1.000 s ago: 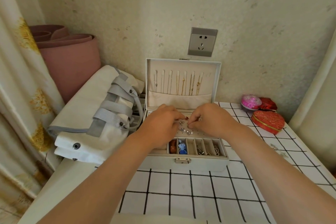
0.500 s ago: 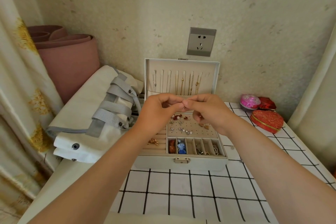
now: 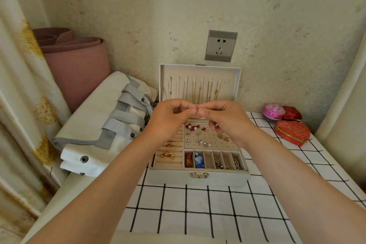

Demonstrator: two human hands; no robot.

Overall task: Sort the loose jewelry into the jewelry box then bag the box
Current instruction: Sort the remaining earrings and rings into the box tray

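Observation:
The pale grey jewelry box (image 3: 198,179) stands open on the checked tablecloth, its lid upright against the wall with several chains hanging inside. Earrings sit on the perforated pad (image 3: 210,138), rings and a gold butterfly piece (image 3: 168,154) in the ring rolls, small items in the front compartments. My left hand (image 3: 170,119) and my right hand (image 3: 227,119) are raised above the box, fingertips meeting, and together pinch a small silver earring (image 3: 197,111). A white canvas bag (image 3: 95,125) with grey straps lies folded to the box's left.
A red heart-shaped box (image 3: 292,132), a pink round case (image 3: 273,111) and a smaller red box (image 3: 292,114) sit at the table's back right. A rolled pink mat (image 3: 77,65) leans in the left corner beside a curtain. A wall socket (image 3: 220,45) is above the lid.
Both hands lifted from the earring pad, where they were down among the studs, up to in front of the lid. They now pinch a small earring between them.

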